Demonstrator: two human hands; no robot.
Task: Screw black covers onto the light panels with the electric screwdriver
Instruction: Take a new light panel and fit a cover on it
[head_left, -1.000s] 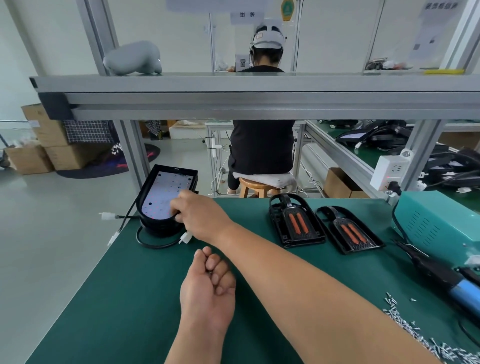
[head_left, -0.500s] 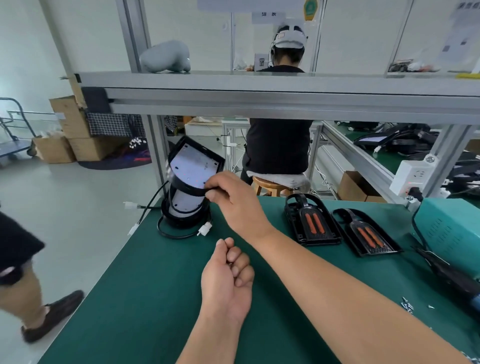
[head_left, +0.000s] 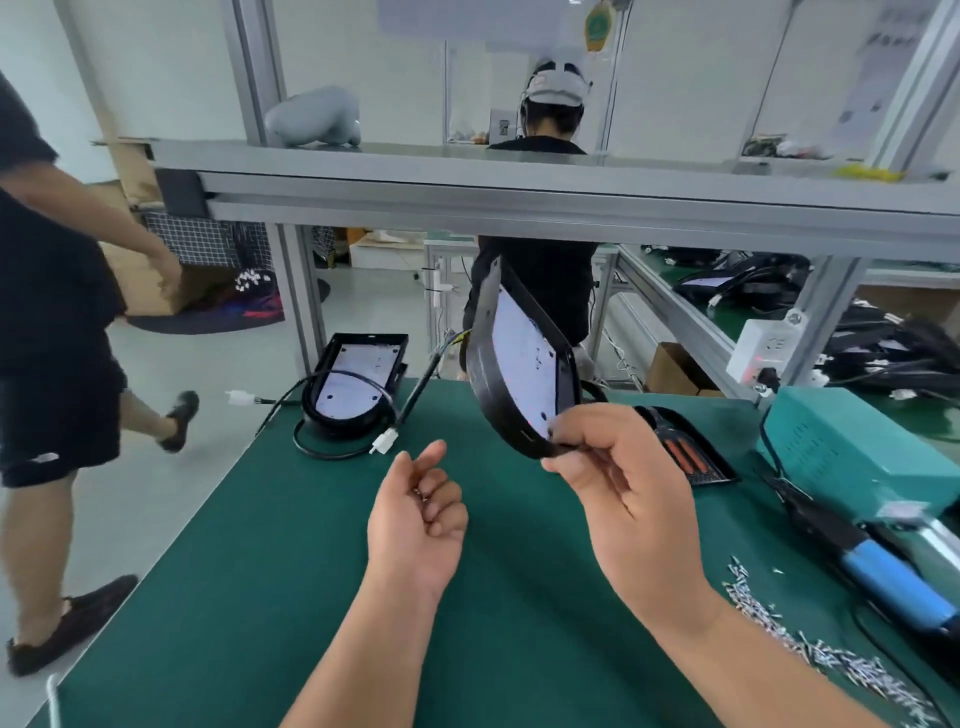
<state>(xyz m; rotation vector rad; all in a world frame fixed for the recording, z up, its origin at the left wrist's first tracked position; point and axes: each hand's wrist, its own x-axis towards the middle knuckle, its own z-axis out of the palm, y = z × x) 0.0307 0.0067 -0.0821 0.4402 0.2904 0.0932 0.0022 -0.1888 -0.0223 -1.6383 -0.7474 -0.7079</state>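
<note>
My right hand (head_left: 621, 483) pinches the near edge of a light panel (head_left: 519, 358), a black housing with a white board inside, and holds it tilted in the air above the green table (head_left: 260, 571). Its black cable trails back to the left. My left hand (head_left: 418, 525) hovers just left of it, fingers loosely curled, holding nothing. A second light panel (head_left: 350, 387) lies at the table's far left corner with its cable and white plug. A black cover (head_left: 691, 457) with orange strips lies behind my right hand. The blue electric screwdriver (head_left: 883, 566) lies at the right.
A teal power box (head_left: 857, 452) stands at the right edge, with several loose screws (head_left: 779, 623) scattered in front of it. A grey shelf beam (head_left: 519, 197) crosses overhead. A person (head_left: 47, 332) walks past on the left; another sits beyond the table.
My right hand has lifted the top light panel off the stack at the far left and carried it right, toward the table's middle. A person has walked in at the left.
</note>
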